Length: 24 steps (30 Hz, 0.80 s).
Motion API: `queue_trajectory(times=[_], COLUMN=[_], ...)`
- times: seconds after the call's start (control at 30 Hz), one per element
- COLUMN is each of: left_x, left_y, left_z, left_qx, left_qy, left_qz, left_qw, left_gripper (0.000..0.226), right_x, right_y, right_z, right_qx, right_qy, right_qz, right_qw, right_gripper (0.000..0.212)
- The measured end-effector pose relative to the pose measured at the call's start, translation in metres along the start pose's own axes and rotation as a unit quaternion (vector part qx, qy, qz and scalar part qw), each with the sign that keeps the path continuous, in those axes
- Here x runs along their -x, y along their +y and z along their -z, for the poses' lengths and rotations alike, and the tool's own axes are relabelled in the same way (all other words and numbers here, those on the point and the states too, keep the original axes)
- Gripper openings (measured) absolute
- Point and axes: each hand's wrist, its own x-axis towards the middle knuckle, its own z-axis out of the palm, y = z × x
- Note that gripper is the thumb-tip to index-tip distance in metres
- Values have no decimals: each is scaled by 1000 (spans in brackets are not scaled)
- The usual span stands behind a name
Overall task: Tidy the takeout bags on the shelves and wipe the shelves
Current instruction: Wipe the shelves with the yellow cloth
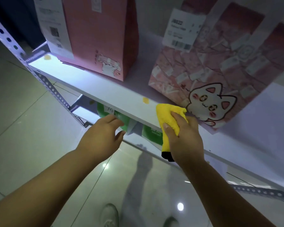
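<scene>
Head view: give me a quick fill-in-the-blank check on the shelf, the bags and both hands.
1. The right hand grips a crumpled ____ cleaning cloth at the front edge of the white shelf board.
2. The pink paper bag with the cartoon cat face stands ____ the plain pink paper bag on that shelf.
3. The left hand is empty and reaches toward the ____ bags on the shelf below.

Missing words: yellow; to the right of; green

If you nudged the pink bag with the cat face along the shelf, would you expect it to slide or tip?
The cat-face bag looks like thin paper and already leans, so it would probably tip or crumple rather than slide. It seems light. The right hand holds the yellow cloth at the bag's lower corner.
</scene>
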Motion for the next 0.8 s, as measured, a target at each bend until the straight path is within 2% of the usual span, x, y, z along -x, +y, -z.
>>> queue_trajectory(times=[0.17, 0.4, 0.53, 0.67, 0.8], left_x=[-36, -67, -66, -66, -67], left_y=[-28, -54, -57, -60, -63], left_z=[6, 10, 15, 17, 13], left_qx=[-19, -56, -58, -39, -42], left_qy=[2, -13, -25, -31, -41], left_qz=[-57, -121, -133, -130, -118], left_qw=[998, 991, 989, 990, 991], left_gripper=[31, 24, 29, 38, 45], right_x=[-28, -56, -61, -34, -20], right_y=[-27, -68, -92, -82, -59], right_z=[-29, -67, -88, -81, -57], right_qx=[92, 179, 201, 198, 221], right_qy=[-9, -8, -43, -59, -26], right_qz=[-86, -100, -47, 22, 31], right_qw=[992, 979, 977, 978, 974], right_gripper=[51, 45, 47, 47, 45])
